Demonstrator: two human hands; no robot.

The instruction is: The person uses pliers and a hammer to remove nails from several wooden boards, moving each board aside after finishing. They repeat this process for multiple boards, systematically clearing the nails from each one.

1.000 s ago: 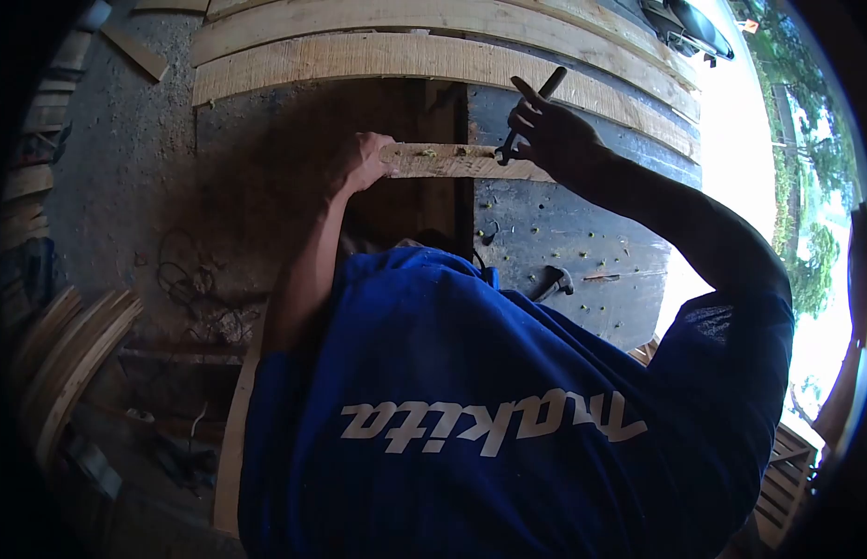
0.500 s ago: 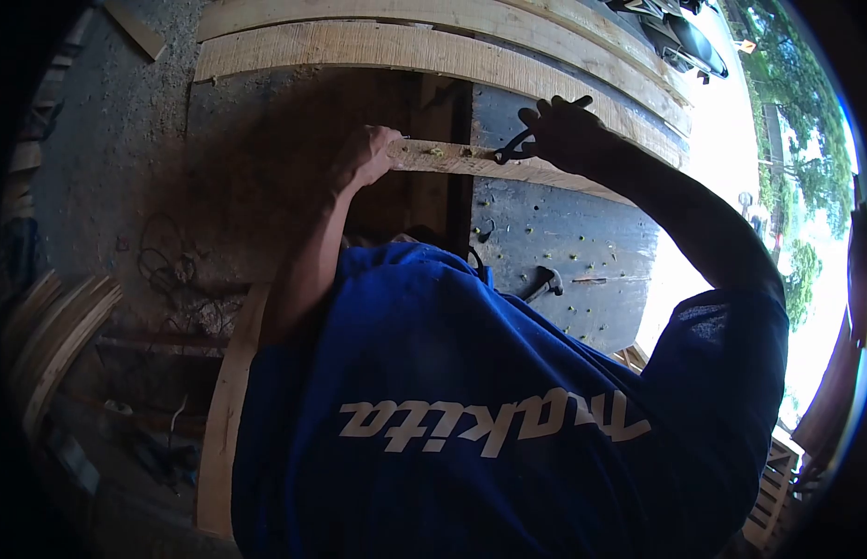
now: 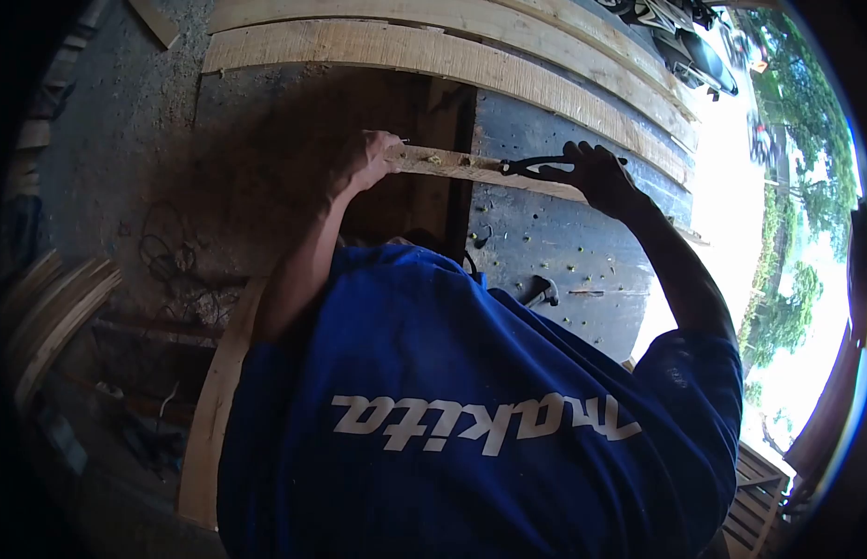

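Note:
Narrow wooden board [image 3: 545, 183] lies across the middle, with several yellowish bits and dark marks on its upper face. My left hand [image 3: 366, 160] is closed round the board's left end. In my right hand [image 3: 603, 179] are dark pincers [image 3: 536, 164], with fingers wrapped about the handles. The pincers lie almost level along the board, their jaws touching or just over its top face. Whether the jaws hold anything is too small to tell. A hammer [image 3: 543, 292] rests on the dark work surface [image 3: 601, 238] below the board.
Long planks [image 3: 359, 45] lie along the far side. Small yellowish bits dot the dark surface. Curved wood pieces [image 3: 66, 321] are stacked at the left, near tangled wire [image 3: 168, 265]. A plank [image 3: 210, 419] stands beside my body. Motorcycles [image 3: 699, 61] are parked at the upper right.
My right hand has moved right and down, and the pincers have swung to a flatter angle with their handles visible. My left hand has stayed at the board's end.

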